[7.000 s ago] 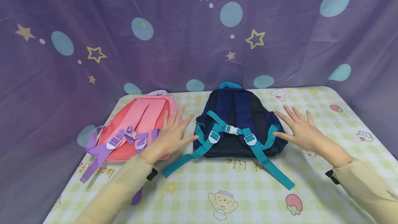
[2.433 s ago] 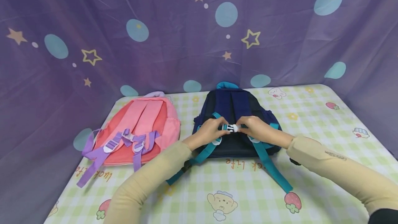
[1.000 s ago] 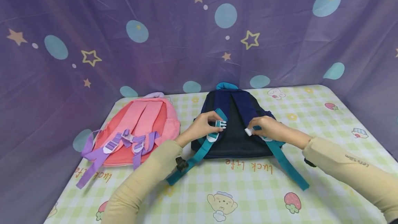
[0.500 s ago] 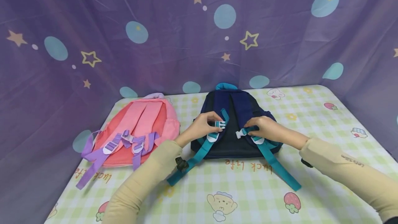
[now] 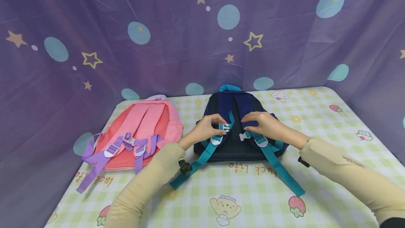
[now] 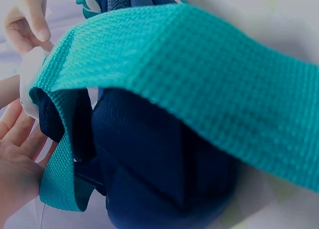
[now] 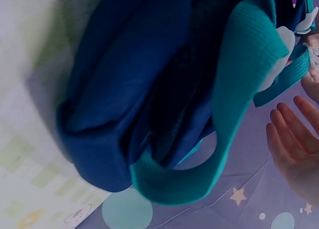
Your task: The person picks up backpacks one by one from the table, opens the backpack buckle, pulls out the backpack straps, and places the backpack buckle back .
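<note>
A navy backpack point(image 5: 240, 150) lies with its straps up, and its white side-release buckle is parted in two. My left hand point(image 5: 204, 129) pinches the pronged buckle half point(image 5: 225, 127), which hangs on a teal strap. The other white half point(image 5: 244, 136) rests on the bag at the right, in front of my right hand point(image 5: 265, 126). That hand hovers just above it with relaxed fingers, holding nothing; the right wrist view shows its fingers point(image 7: 289, 134) extended. Teal webbing point(image 6: 164, 49) covers much of the left wrist view.
A pink backpack point(image 5: 152, 115) with purple straps point(image 5: 98, 161) lies to the left. Both bags are on a green-checked tablecloth point(image 5: 262, 196). A purple curtain point(image 5: 177, 38) printed with stars closes off the back.
The buckle was joined, first untouched, then held by both hands. It came apart and the halves were drawn aside. My right hand has since let go of its half and lifted slightly.
</note>
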Available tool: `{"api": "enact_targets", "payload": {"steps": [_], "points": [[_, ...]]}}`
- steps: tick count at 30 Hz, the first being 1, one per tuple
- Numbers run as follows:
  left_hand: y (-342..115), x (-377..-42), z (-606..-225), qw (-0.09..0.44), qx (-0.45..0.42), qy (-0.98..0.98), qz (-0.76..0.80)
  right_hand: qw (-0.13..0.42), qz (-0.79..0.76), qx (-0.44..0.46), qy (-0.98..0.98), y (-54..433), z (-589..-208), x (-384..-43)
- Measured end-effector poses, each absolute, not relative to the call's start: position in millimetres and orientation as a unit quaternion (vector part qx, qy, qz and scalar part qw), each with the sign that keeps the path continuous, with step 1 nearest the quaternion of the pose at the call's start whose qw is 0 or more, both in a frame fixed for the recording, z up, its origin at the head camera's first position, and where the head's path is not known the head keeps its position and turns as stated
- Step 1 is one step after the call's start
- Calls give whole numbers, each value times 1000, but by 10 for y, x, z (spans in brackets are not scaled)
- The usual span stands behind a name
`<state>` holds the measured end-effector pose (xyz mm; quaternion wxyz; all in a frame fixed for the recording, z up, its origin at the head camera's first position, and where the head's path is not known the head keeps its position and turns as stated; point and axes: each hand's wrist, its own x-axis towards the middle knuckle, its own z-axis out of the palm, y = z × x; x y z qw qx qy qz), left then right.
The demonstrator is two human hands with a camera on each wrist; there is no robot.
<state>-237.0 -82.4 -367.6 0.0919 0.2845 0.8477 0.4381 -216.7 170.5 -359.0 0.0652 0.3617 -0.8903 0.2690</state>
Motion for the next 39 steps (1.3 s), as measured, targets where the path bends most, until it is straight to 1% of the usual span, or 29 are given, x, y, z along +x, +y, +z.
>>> {"api": "enact_targets", "payload": {"steps": [8, 21, 32, 39], "points": [[-813, -2362, -3657, 93, 290, 846, 439, 77, 268, 364, -889, 1608, -3589, -2202], [-826, -2363, -3660, 97, 293, 844, 438, 32, 268, 378, -886, 1512, -3611, -2251], [-818, -2353, -3659, 98, 298, 838, 446, 45, 289, 375, -880, 1468, -3611, -2263], [-811, -2340, -3674, 87, 303, 840, 442, 26, 318, 365, -875, 1460, -3616, -2271]]}}
